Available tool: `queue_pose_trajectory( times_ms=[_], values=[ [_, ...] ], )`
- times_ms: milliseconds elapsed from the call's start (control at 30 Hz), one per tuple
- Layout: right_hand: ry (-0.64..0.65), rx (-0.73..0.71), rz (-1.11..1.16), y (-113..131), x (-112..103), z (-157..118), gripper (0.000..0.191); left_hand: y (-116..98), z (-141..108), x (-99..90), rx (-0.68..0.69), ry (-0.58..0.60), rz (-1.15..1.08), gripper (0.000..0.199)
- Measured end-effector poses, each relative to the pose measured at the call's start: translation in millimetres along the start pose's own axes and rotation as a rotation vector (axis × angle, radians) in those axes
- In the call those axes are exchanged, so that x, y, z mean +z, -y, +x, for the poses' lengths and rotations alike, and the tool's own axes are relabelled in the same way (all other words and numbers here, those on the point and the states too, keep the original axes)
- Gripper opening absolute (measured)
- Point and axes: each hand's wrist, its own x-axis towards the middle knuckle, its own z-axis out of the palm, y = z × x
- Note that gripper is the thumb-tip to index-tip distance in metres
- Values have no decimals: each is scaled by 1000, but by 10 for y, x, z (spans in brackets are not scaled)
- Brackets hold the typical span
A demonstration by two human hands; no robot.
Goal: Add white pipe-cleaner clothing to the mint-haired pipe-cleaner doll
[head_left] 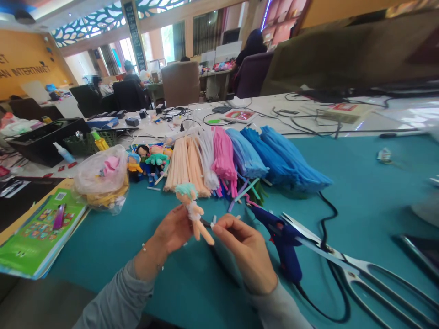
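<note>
Office space with an orange wall [29, 45] lies beyond both hands, and a teal tabletop [360, 178] spreads beneath them. Ahead of the hands sits a row of fuzzy stem bundles [223, 155], peach through white and pink to blue. Right of the right hand [248, 251], long scissors [328, 249] lie partly over a dark blue glue gun [287, 256]. The left hand [174, 230] is clamped on a small doll [194, 211], held above the tabletop between the hands. Its long axis slants: mint-haired head up beside the left hand's fingers, legs pointing down toward the right hand, whose thumb and forefinger pinch a tiny white piece [212, 225].
</note>
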Motion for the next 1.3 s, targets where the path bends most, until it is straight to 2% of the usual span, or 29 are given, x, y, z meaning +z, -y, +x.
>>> queue_pose_trajectory(
  times_ms=[200, 600, 767, 1033, 1300],
  values=[
    [-20, 58, 23, 4, 58, -11, 28, 78, -21, -5, -30, 6, 61, 29],
    [-44, 85, 35, -29, 118, -26, 43, 108, -39, 30, -55, 3, 26, 30],
    [-26, 88, 43, -56, 93, -32, 36, 115, -41, 24, -56, 2, 60, 24],
    [-23, -41, -83, -25, 28, -31, 20, 122, -38, 11, -48, 10, 69, 22],
    [-69, -28, -96, -32, 55, -27, 26, 125, -36, 6, -37, 9, 71, 22]
  ],
)
